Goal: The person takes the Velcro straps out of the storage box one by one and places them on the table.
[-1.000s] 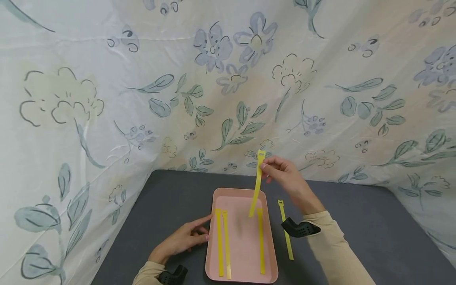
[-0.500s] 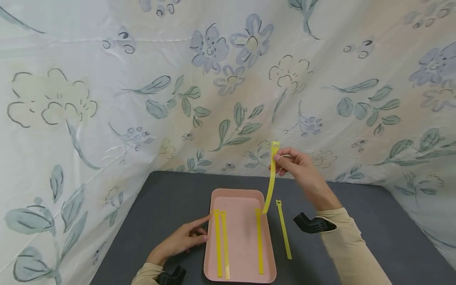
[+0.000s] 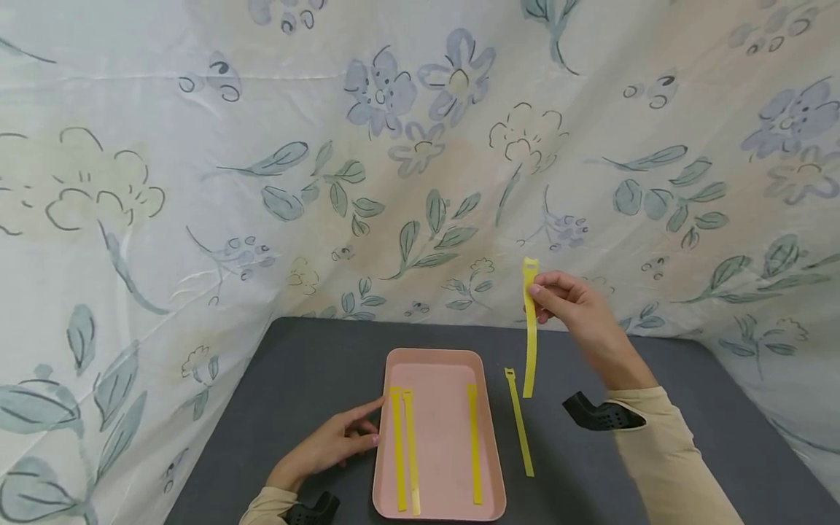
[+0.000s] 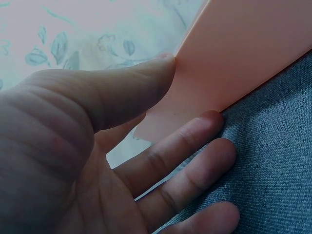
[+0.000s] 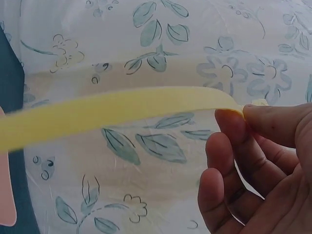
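My right hand point(image 3: 580, 317) pinches a yellow cable tie point(image 3: 530, 343) near its slotted head, between thumb and fingers. The tie hangs down, right of the pink tray point(image 3: 441, 445), above the dark table. In the right wrist view the strap point(image 5: 122, 109) bends away from the fingertips. A second yellow cable tie point(image 3: 519, 423) lies on the table beside the tray's right edge. Inside the tray, two ties point(image 3: 398, 448) lie at the left and one tie point(image 3: 475, 445) at the right. My left hand point(image 3: 328, 446) touches the tray's left side with fingers loosely extended; its thumb point(image 4: 131, 90) meets the rim.
The tray stands on a dark grey tabletop point(image 3: 328, 364). A floral cloth point(image 3: 420, 182) hangs behind and to both sides. Black wrist devices point(image 3: 604, 414) sit on both wrists.
My right hand has carried the cable tie rightward, from above the tray to a place beyond its right edge. The left hand stays at the tray's side.
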A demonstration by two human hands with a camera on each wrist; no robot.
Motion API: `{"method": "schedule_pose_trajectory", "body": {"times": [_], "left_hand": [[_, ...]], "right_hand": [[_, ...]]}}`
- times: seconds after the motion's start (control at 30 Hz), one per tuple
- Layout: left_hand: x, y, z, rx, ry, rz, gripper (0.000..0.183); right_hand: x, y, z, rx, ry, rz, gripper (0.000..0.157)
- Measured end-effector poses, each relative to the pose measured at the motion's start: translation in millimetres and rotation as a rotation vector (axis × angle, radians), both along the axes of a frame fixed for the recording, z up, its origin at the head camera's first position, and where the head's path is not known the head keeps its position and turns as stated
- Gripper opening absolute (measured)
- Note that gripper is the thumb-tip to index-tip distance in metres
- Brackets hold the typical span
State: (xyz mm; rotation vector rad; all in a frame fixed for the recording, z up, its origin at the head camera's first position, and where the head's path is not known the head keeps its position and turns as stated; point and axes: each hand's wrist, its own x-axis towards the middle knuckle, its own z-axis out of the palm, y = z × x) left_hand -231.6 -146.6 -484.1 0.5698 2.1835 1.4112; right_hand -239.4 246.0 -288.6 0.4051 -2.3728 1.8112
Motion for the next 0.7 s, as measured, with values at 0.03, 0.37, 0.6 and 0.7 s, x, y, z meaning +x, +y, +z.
{"method": "schedule_pose_trajectory", "body": {"times": [0.03, 0.37, 0.6, 0.7], "left_hand": [[-0.2, 0.1, -0.1, 0.000, -0.001, -0.001, 0.068], [-0.8, -0.1, 0.1, 0.004, 0.002, 0.001, 0.068], [0.5, 0.4, -0.3, 0.000, -0.009, 0.010, 0.069], [0.2, 1.0, -1.8, 0.003, -0.009, 0.008, 0.069]], "right_hand": [[0.8, 2.5, -0.7, 0.006, -0.005, -0.008, 0.012], [5.1, 27.2, -12.4, 0.042, -0.008, -0.063, 0.016], [9.4, 40.5, -23.9, 0.070, -0.032, -0.084, 0.017], [10.7, 45.6, -30.6, 0.081, -0.057, -0.109, 0.019]]}}
